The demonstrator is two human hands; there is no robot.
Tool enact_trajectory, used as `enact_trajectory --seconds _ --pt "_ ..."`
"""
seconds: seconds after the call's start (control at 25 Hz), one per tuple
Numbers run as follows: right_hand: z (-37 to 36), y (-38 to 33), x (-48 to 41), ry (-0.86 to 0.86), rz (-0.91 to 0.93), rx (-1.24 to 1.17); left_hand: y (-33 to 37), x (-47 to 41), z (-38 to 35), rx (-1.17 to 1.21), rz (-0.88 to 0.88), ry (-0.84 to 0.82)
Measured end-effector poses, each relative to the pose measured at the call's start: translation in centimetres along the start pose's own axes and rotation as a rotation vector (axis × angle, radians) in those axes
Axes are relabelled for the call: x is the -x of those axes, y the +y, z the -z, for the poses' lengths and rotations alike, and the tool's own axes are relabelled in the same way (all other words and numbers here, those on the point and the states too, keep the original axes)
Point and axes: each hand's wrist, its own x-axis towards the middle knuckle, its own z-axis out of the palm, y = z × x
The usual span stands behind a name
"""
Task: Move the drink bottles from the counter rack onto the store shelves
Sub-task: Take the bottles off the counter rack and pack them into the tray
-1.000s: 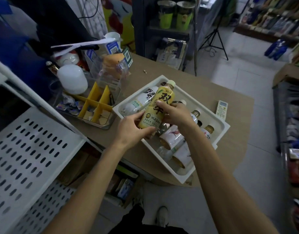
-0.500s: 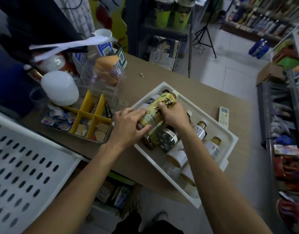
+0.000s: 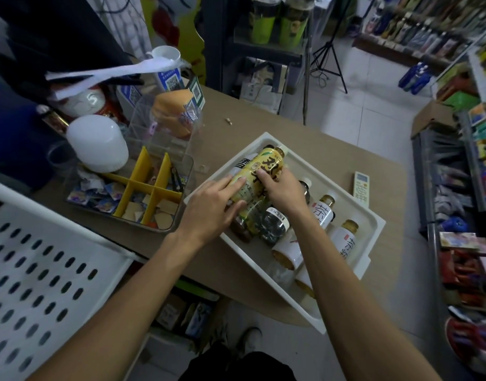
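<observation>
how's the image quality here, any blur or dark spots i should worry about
Head view: dim, bluish light all over, no harsh glare; the middle is sharp, so the yellow bottle label reads clearly; the store shelves on the right edge are smeared by blur; the wide lens stretches what lies near the frame edges.
</observation>
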Motion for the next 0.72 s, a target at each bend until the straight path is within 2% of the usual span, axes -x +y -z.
enact_trajectory --seconds 0.2,0.48,0.6,0.72 --pt "0.9 1.2 1.7 -0.103 0.106 -0.045 -0.2 0.0 0.4 0.044 0.036 -0.025" --pt "2.4 0.7 4.5 -0.108 0.536 0.444 3.0 2.7 1.9 -0.224 -0.036 -0.032" --pt "4.0 0.0 6.2 -0.189 0.691 0.608 4.0 5.0 4.5 -0.364 0.064 -0.026" --pt "5.3 -1.1 8.6 -0.264 0.866 0.652 5.9 7.3 7.1 -0.396 0.176 -0.041"
